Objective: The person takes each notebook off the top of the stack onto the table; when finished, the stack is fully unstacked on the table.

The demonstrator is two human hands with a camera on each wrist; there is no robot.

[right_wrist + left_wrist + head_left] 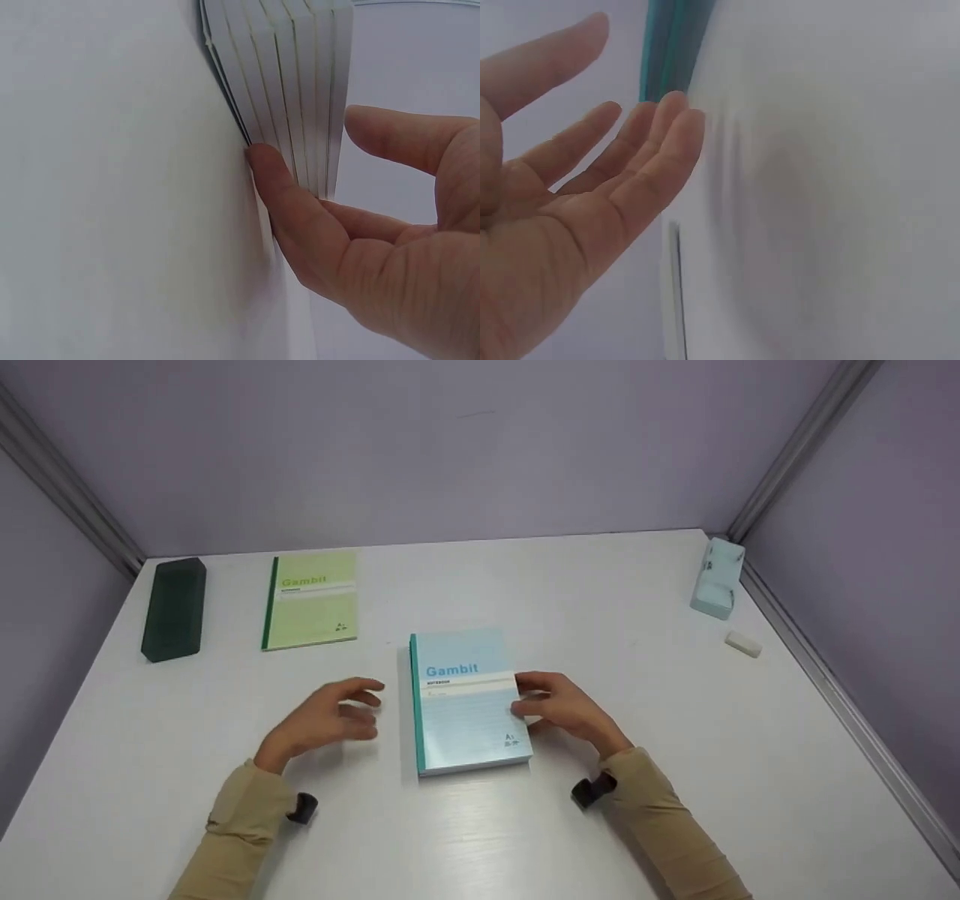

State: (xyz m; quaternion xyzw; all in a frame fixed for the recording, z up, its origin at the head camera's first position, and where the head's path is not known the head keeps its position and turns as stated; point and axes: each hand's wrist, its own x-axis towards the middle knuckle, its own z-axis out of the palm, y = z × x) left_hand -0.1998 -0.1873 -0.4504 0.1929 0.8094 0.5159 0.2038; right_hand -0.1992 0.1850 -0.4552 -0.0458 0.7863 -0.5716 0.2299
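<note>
Blue notebooks [466,701], several of them stacked with a teal spine on the left, lie near the middle of the white desk [675,780], closest to the person. The right hand [564,707] is at the stack's right edge; the right wrist view shows its fingers [281,184] slipped under the page edges of the stack [300,82] while the thumb stands off to the side, so the hand touches the stack with loosely bent fingers rather than clamping it. The left hand [330,718] hovers just beside the teal spine, apart from it, fingers straight and relaxed and holding nothing; the left wrist view shows the open palm [577,217] facing the spine [667,52].

Farther back on the left lies a green notebook [311,600], and beyond it at the desk's left edge a dark green case [175,607]. At the far right corner stands a pale blue holder [716,577], with a small white eraser [743,643] near it.
</note>
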